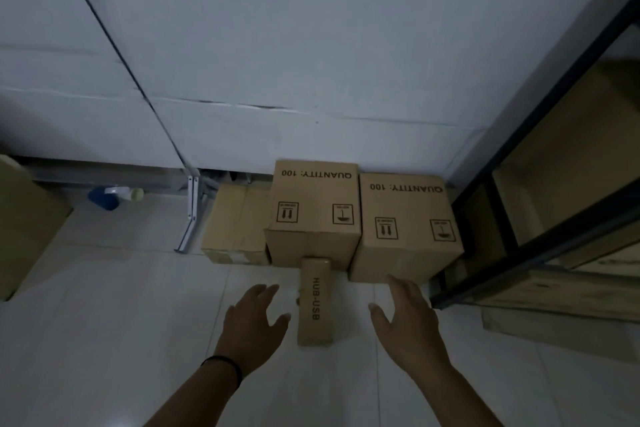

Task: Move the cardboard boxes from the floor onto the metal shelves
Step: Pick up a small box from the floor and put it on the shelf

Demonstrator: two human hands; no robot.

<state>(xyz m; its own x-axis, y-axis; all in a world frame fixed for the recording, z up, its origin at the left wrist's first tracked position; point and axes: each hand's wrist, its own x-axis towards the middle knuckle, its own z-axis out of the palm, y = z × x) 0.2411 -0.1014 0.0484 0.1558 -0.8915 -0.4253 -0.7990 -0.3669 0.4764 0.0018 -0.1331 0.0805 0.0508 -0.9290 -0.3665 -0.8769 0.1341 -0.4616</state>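
A small narrow cardboard box marked HUB-USB (314, 302) lies on the white tiled floor. Behind it stand two larger cardboard boxes printed QUANTITY: 100, one in the middle (313, 211) and one to its right (407, 229). A lower, flatter box (237, 224) sits to their left against the wall. My left hand (254, 319) hovers just left of the small box, fingers spread and holding nothing. To the small box's right, my right hand (405, 315) is stretched out with straight fingers, near the right box's front bottom edge. The metal shelf frame (540, 163) rises at the right.
Wooden boards (561, 191) line the shelf levels at right, with a wooden pallet (561, 319) on the floor beneath. A large cardboard box (24, 225) stands at the far left. A white metal bracket (190, 218) and a blue object (104, 199) lie by the wall.
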